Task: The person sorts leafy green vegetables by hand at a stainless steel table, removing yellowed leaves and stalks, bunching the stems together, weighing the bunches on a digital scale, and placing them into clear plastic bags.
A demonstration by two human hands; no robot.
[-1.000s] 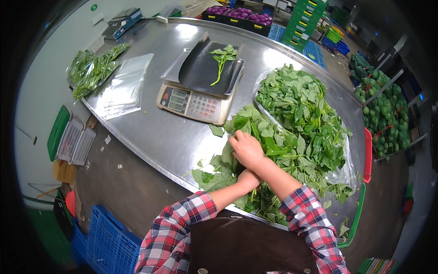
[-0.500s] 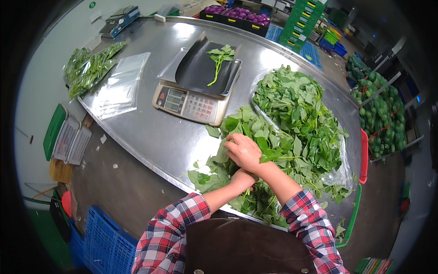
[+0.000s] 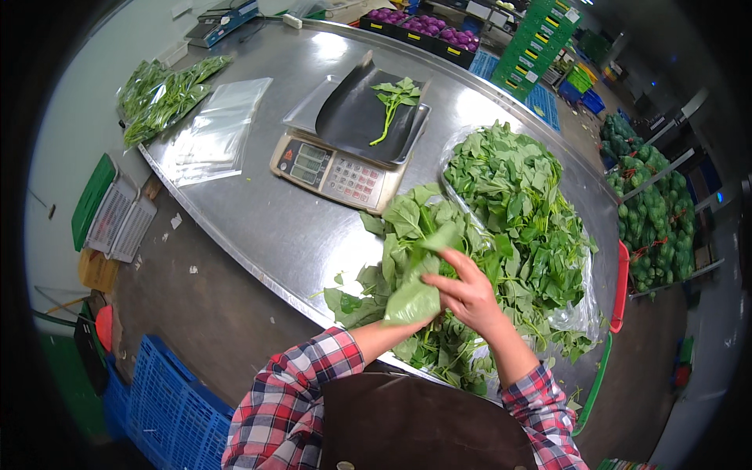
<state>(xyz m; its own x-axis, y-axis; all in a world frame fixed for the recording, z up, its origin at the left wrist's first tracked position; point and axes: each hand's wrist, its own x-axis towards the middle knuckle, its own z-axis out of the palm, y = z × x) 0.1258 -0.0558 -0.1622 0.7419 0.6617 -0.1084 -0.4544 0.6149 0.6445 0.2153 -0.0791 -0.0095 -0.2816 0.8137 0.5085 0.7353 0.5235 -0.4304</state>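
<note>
My right hand (image 3: 464, 291) is over the near leafy greens (image 3: 407, 215), its fingers bent against a broad green sprig (image 3: 415, 298) that is smeared by motion. Just below, my left hand (image 3: 417, 324) comes in from the left; the leaves cover its fingers. Loose greens with stems lie under and around both hands. Right of them, a large heap of the same greens (image 3: 509, 176) spills from a clear plastic bag (image 3: 581, 313). Beyond my hands a scale (image 3: 337, 174) carries a black curved tray (image 3: 345, 110) with one leafy sprig (image 3: 389, 106) on it.
Flat clear bags (image 3: 215, 133) and a filled bag of greens (image 3: 160, 98) lie at the metal table's (image 3: 258, 211) left end. Another scale (image 3: 223, 22) stands at the far left corner. Blue crates (image 3: 168, 415) stand on the floor, lower left. Green crates (image 3: 536, 47) are stacked beyond the table.
My right hand has lifted off my left wrist area and shifted right, fingers more spread. A broad leafy sprig now shows between my hands, covering the left one. The view has shifted slightly.
</note>
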